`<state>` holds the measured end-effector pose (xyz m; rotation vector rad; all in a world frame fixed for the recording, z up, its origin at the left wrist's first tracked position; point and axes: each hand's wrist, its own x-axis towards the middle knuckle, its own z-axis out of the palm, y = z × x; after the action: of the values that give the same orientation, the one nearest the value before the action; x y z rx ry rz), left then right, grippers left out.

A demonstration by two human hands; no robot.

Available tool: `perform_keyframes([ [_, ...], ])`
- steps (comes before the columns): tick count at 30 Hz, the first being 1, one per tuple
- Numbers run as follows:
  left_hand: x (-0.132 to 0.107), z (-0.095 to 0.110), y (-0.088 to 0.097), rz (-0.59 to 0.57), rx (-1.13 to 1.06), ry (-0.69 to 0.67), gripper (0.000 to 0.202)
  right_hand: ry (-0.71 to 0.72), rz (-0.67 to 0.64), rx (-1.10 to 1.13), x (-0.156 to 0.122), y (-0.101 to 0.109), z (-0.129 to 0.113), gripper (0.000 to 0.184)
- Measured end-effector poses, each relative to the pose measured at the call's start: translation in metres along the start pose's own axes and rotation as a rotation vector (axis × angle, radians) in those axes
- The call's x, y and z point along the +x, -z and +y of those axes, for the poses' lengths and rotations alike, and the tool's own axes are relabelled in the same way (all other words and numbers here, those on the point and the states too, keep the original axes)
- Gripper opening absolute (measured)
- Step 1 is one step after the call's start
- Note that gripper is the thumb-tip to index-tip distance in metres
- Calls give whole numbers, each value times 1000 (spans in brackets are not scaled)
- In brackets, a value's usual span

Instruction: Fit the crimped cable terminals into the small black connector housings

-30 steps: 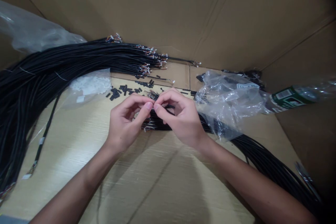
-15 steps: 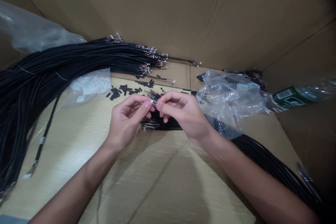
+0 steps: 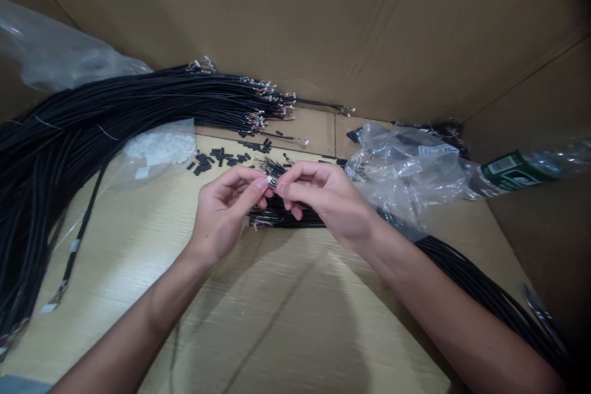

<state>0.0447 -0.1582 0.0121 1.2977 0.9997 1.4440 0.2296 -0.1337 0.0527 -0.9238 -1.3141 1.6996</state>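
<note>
Between thumb and finger, my left hand (image 3: pixel 228 209) pinches a small white connector (image 3: pixel 270 180). My right hand (image 3: pixel 321 197) is closed just beside it, its fingertips pinching the thin wires that lead to the connector. Both hands are held close together above a bundle of black cables (image 3: pixel 286 218) with stripped, multi-coloured ends. This bundle runs under my right forearm toward the lower right. Behind the hands lie several short black tube pieces (image 3: pixel 221 157). A clear bag of small white parts (image 3: pixel 159 148) rests to the left of them.
A thick bundle of black cables (image 3: pixel 138 98) with white connectors fills the left and back. At the right are crumpled clear plastic bags (image 3: pixel 406 166), a bottle with a green label (image 3: pixel 512 171) and a metal tool (image 3: pixel 542 314). Cardboard walls (image 3: pixel 295 18) enclose the table.
My right hand has shifted very slightly right and down, its lower fingers moving a little. My left hand stays almost still, with the connector between its fingertips.
</note>
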Motion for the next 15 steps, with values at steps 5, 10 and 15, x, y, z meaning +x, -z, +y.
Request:
perform_keyframes([
  [5, -1, 0, 1, -10, 2, 4, 15, -10, 8, 5, 0, -1, -1, 11],
  [10, -1, 0, 1, -9, 9, 45, 16, -4, 31, 18, -1, -1, 0, 13],
  [15, 0, 1, 0, -8, 12, 43, 17, 12, 60, 12, -2, -4, -1, 11],
])
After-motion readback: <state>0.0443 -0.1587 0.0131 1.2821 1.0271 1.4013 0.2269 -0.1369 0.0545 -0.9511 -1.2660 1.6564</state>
